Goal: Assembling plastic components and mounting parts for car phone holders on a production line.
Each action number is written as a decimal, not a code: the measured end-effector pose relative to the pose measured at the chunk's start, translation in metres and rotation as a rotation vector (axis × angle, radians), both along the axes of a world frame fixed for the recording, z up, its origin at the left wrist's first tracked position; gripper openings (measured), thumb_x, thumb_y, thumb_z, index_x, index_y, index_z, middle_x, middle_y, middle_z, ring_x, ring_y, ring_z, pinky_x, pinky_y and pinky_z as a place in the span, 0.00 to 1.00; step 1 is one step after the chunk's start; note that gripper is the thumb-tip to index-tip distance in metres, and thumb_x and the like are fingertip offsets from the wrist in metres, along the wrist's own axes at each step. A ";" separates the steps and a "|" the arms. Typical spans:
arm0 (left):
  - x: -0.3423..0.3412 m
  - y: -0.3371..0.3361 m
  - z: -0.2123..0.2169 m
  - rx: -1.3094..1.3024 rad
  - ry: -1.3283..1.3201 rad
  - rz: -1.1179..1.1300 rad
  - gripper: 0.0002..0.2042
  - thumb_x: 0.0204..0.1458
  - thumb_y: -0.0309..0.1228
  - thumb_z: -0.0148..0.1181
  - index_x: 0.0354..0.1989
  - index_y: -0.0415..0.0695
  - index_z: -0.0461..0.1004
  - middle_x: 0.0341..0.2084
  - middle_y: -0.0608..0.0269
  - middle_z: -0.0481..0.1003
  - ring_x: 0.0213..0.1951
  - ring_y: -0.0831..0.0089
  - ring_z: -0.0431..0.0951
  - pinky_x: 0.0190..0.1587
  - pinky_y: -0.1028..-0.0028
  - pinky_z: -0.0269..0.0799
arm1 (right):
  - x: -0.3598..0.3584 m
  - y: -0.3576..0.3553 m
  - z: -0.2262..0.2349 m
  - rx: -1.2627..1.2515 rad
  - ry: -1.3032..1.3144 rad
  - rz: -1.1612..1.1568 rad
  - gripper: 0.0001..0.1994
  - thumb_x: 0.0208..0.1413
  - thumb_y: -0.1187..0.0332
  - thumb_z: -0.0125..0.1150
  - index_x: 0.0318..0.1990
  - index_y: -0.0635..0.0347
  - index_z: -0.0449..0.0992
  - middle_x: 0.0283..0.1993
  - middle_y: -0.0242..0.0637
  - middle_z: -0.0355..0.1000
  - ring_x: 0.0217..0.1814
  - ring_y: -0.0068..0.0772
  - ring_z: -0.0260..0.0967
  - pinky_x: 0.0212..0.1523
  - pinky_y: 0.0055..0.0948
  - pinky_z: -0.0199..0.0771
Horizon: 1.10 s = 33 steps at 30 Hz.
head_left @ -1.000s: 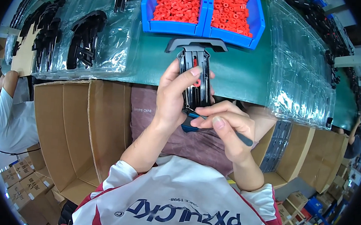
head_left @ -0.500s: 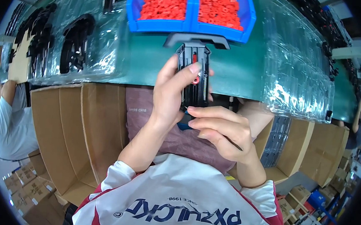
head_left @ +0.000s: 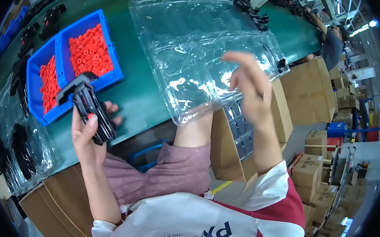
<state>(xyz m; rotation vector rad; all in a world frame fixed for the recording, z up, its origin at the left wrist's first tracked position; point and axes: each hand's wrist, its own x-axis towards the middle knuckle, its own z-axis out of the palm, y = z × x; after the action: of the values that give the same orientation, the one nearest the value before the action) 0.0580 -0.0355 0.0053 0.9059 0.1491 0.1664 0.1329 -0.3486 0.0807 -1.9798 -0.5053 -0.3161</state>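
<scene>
Nearest the camera, the left hand [head_left: 87,133] is closed around a black plastic part [head_left: 91,111], a long ribbed piece with a broad flat head at its upper end. Fingers wrap its lower half and the thumb lies along its near face. The part is held tilted, head pointing up and to the left, above the near edge of the green table [head_left: 134,92].

The right hand [head_left: 249,85] is raised to the right of the black plastic part and well apart from it. Its fingers are loosely curled and half open; it is blurred, and no object can be made out in it. It is seen in front of the clear plastic tray [head_left: 195,44], but whether it touches the tray cannot be told.

The clear plastic tray, a moulded sheet with several compartments, lies on the green table beyond and to the right of the black plastic part, its near corner overhanging the table edge.

Just beyond the black plastic part, to its left, two blue bins [head_left: 77,58] stand side by side, both filled with small red pieces [head_left: 89,50]. Further left, bagged black parts [head_left: 16,141] lie along the table.

Below the tray, cardboard boxes [head_left: 237,139] stand under the table edge. Far right, another person [head_left: 331,44] is at the table.
</scene>
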 end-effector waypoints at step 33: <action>-0.002 -0.042 0.007 -0.020 -0.018 -0.160 0.32 0.51 0.21 0.50 0.67 0.40 0.51 0.58 0.31 0.63 0.58 0.39 0.68 0.52 0.56 0.74 | -0.070 0.069 -0.023 -0.092 -0.164 0.392 0.14 0.44 0.78 0.65 0.42 0.61 0.82 0.36 0.38 0.70 0.26 0.26 0.61 0.24 0.21 0.61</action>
<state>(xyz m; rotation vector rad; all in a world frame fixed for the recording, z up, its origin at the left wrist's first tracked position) 0.0556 -0.0772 0.0127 0.8924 0.0606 0.0247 0.0631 -0.2792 0.0580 -1.8992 -1.0111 -0.2114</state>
